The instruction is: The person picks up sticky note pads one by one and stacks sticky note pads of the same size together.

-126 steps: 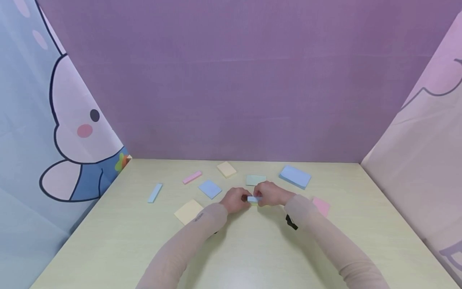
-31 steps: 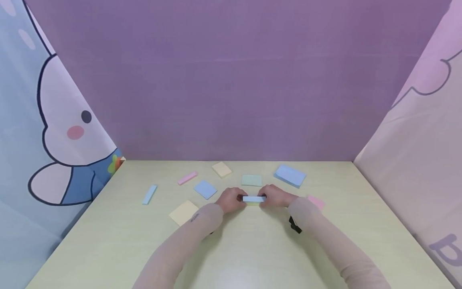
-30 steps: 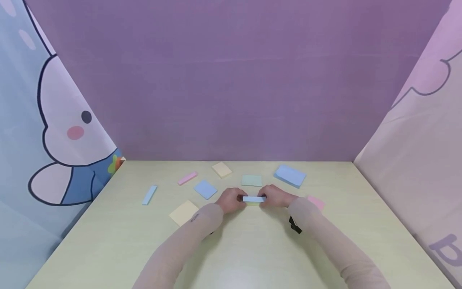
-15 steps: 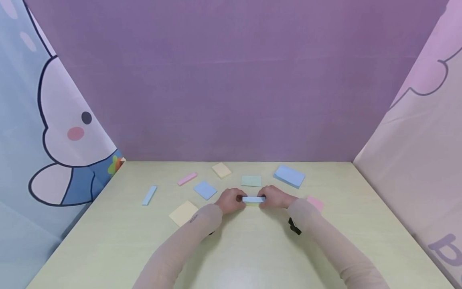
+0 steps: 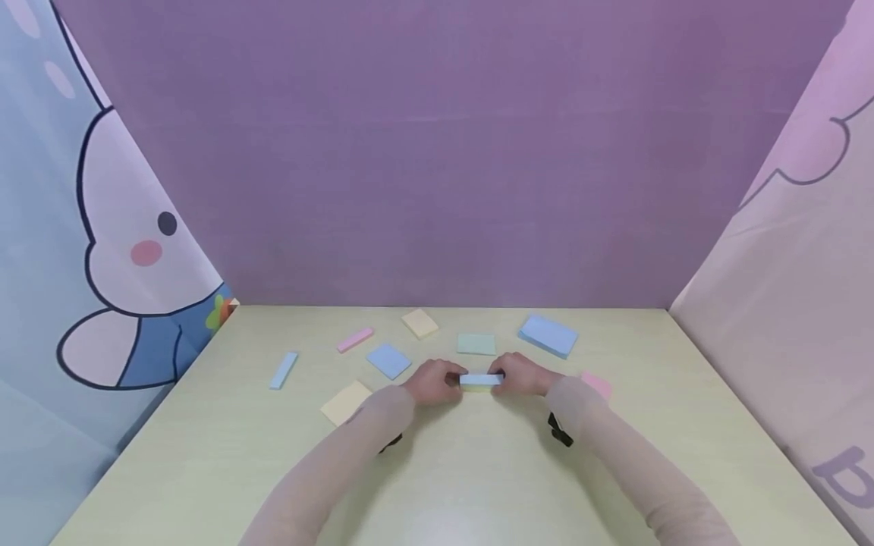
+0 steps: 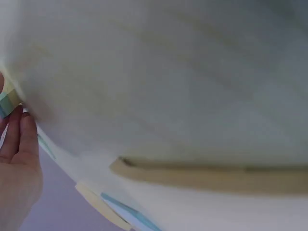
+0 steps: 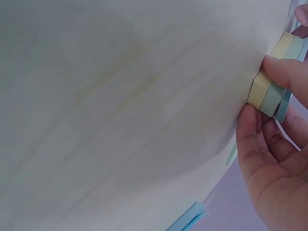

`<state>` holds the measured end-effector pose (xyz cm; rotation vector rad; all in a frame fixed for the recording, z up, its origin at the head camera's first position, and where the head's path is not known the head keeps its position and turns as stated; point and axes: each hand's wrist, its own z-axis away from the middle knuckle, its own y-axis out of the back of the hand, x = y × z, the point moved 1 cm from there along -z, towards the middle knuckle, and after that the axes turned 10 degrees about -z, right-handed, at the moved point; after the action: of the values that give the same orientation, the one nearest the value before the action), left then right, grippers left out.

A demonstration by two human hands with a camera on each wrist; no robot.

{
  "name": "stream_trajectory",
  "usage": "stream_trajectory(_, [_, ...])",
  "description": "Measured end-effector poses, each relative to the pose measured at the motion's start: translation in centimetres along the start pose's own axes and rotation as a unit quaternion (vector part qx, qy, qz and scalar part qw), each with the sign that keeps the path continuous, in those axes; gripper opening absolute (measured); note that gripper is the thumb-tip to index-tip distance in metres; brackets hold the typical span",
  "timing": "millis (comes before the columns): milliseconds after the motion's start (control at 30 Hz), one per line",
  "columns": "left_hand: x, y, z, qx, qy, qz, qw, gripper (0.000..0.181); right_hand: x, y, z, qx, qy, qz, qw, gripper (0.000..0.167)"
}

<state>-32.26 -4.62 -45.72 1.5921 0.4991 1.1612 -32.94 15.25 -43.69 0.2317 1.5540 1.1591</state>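
Note:
A small stack of narrow sticky note pads stands on the table in front of me, pale blue on top. In the right wrist view its layers show yellow, green and blue. My right hand pinches the stack's right end, thumb on its near side and fingers curled by the end. At the left end, my left hand holds the stack between thumb and curled fingers; the left wrist view shows only part of this hand and a corner of the stack.
Behind the stack lie a green pad and a thick blue pad. Leftward are a blue square pad, two yellow pads, a pink strip and a blue strip. A pink pad is partly behind the right sleeve.
Earlier the right hand covered more of the stack; it has since shifted to the right end. In the last half second my left hand and forearm have moved slightly left.

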Motion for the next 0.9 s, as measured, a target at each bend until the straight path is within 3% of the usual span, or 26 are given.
stream_trajectory(133, [0.5,0.5,0.5,-0.015,-0.008,-0.013,0.9998,0.047,0.1,-0.1,0.1,0.005,0.001,0.003,1.0000,0.019])
stream_trajectory(400, [0.9,0.8,1.1,-0.008,-0.007,-0.001,0.9999,0.046,-0.1,-0.1,0.2,0.003,0.007,0.002,1.0000,0.018])
stream_trajectory(733, [0.7,0.1,0.1,0.032,0.000,-0.004,0.9995,0.032,0.0,0.1,0.2,0.000,0.017,0.005,0.9998,0.017])
stream_trajectory(900, [0.5,-0.1,-0.1,0.038,0.000,0.003,0.9993,0.030,0.0,0.0,0.2,0.002,0.019,0.010,0.9998,0.017])
